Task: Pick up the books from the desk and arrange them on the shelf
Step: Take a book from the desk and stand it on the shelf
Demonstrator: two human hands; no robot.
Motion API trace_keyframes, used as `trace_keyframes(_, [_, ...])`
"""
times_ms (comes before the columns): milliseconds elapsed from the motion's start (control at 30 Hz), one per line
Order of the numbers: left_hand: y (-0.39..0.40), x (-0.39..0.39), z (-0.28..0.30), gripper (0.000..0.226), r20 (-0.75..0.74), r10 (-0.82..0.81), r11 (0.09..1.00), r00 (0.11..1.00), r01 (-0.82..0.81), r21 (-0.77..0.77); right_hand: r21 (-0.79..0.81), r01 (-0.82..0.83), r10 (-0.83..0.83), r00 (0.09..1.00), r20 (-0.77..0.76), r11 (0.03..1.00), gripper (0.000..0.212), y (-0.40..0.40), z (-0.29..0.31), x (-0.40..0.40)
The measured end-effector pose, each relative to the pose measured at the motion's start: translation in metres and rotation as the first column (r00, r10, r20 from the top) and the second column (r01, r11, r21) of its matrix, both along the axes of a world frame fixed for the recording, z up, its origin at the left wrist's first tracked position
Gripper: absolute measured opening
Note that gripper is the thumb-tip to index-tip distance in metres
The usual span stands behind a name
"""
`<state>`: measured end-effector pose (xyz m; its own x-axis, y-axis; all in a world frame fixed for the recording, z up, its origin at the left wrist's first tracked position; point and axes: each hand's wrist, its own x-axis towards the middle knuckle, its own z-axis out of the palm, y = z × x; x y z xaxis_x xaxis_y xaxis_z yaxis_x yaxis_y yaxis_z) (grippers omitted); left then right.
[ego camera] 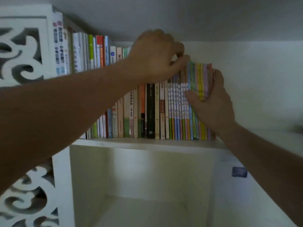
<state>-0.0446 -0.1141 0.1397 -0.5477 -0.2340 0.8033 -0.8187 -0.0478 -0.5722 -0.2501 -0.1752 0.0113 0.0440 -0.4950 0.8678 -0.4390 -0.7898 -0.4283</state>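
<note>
Single view, head-worn, wide-angle. Faces forward and slightly upward into a white shelf [147, 143], close in, at arm's reach. Row of upright books [152, 112] sits centre frame; both forearms enter from the lower corners. Straight edges bow toward the frame borders. No second view; no shared area.

Both arms up at the shelf [147, 144]. Right hand [211, 102] grips a bundle of thin books [199, 79] at the right end of the book row [147, 112], thumb across the spines, fingers behind. Left hand [157, 54] on the book tops, fingertips at the bundle's upper left edge. Compartment below [142, 177], carved white side panel [21, 51] left.
</note>
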Motion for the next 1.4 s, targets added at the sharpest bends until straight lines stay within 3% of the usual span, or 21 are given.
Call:
trace_keyframes(133, [0.003, 0.019, 0.012, 0.075, -0.108, 0.113, 0.994, 0.988, -0.111, 0.025, -0.001, 0.141, -0.141, 0.99, -0.028, 0.99, 0.108, 0.002, 0.005, -0.004])
trace_keyframes(300, [-0.007, 0.016, 0.001, 0.08, -0.134, 0.129, 0.991, 0.983, -0.131, -0.005, -0.152, 0.268, -0.291, 0.943, -0.161, 0.951, 0.106, 0.004, 0.001, 0.006])
trace_keyframes(500, [-0.014, 0.021, -0.006, 0.06, 0.002, 0.081, 0.956, 0.997, -0.077, -0.281, -0.186, 0.314, -0.354, 0.901, -0.25, 0.931, 0.109, -0.002, 0.008, 0.006])
trace_keyframes(633, [-0.016, 0.022, -0.019, 0.047, 0.011, 0.129, 0.911, 0.992, -0.114, -0.397, -0.073, 0.249, -0.26, 0.925, -0.279, 0.966, 0.115, 0.011, 0.007, 0.014])
trace_keyframes(767, [-0.019, 0.033, -0.032, 0.044, 0.005, -0.019, 0.921, 1.0, 0.02, -0.389, 0.012, 0.317, -0.303, 0.918, -0.256, 0.948, 0.135, 0.027, 0.005, 0.033])
trace_keyframes(900, [-0.008, 0.023, -0.039, 0.052, -0.077, 0.04, 0.974, 0.996, -0.056, -0.217, -0.079, 0.418, -0.423, 0.865, -0.271, 0.905, 0.13, 0.023, 0.001, 0.039])
trace_keyframes(1000, [0.003, 0.007, -0.031, 0.053, -0.083, 0.095, 0.986, 0.992, -0.106, -0.131, -0.037, 0.373, -0.368, 0.889, -0.272, 0.927, 0.129, 0.025, 0.001, 0.037])
trace_keyframes(1133, [-0.001, -0.016, -0.028, 0.067, 0.09, 0.113, 0.993, 0.989, -0.115, 0.014, 0.014, 0.313, -0.294, 0.907, -0.303, 0.95, 0.138, 0.029, -0.001, 0.027])
trace_keyframes(1300, [-0.012, -0.011, -0.038, 0.076, 0.132, 0.213, 0.977, 0.968, -0.211, -0.032, -0.007, 0.35, -0.337, 0.896, -0.29, 0.937, 0.141, 0.027, -0.002, 0.028])
trace_keyframes(1367, [-0.01, -0.01, -0.042, 0.075, 0.125, 0.201, 0.98, 0.972, -0.199, -0.024, -0.026, 0.265, -0.262, 0.929, -0.263, 0.964, 0.141, 0.027, 0.001, 0.023])
trace_keyframes(1400, [-0.009, -0.01, -0.044, 0.077, 0.127, 0.21, 0.978, 0.97, -0.209, -0.021, 0.02, 0.154, -0.147, 0.968, -0.202, 0.988, 0.14, 0.026, 0.003, 0.016])
